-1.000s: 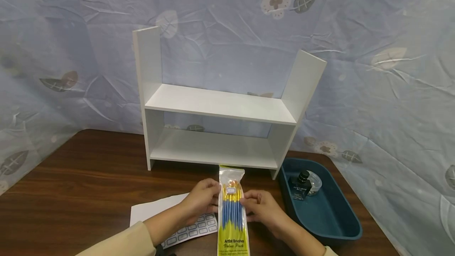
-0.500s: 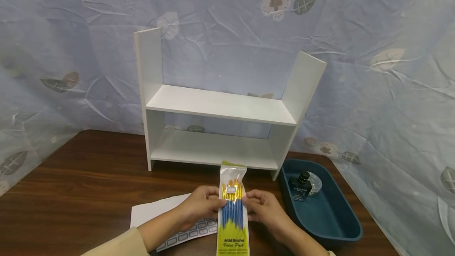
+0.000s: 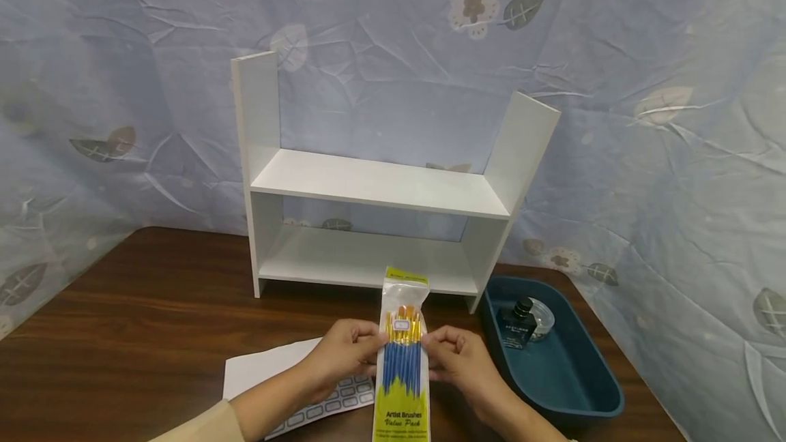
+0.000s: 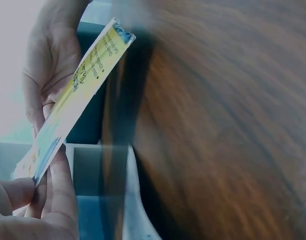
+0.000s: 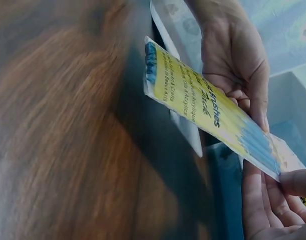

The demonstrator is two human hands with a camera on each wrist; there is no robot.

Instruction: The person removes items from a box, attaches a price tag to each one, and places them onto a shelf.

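Observation:
Between both hands is a flat clear pack of artist brushes (image 3: 402,367), with blue handles, gold ferrules and a yellow-green printed lower part. A small white label (image 3: 402,325) sits on its front, over the ferrules. My left hand (image 3: 344,357) pinches the pack's left edge, thumb in front and fingers behind. On the opposite edge, my right hand (image 3: 460,367) pinches it the same way. Both wrist views show the pack (image 4: 75,100) raised off the table and tilted. Beneath the left forearm lies a white sheet of blue-framed labels (image 3: 331,404), partly hidden by the arm.
Behind the pack stands a white two-tier shelf (image 3: 381,186). At the right, a dark teal bin (image 3: 571,380) holds a black perfume bottle (image 3: 517,323) and a round clear container (image 3: 542,319). The brown wooden table (image 3: 135,333) extends left; patterned cloth (image 3: 381,39) hangs behind.
The pack has risen slightly, its top edge now higher in front of the lower shelf. The left hand has moved from beside the pack to pinching its edge; the right hand keeps its hold.

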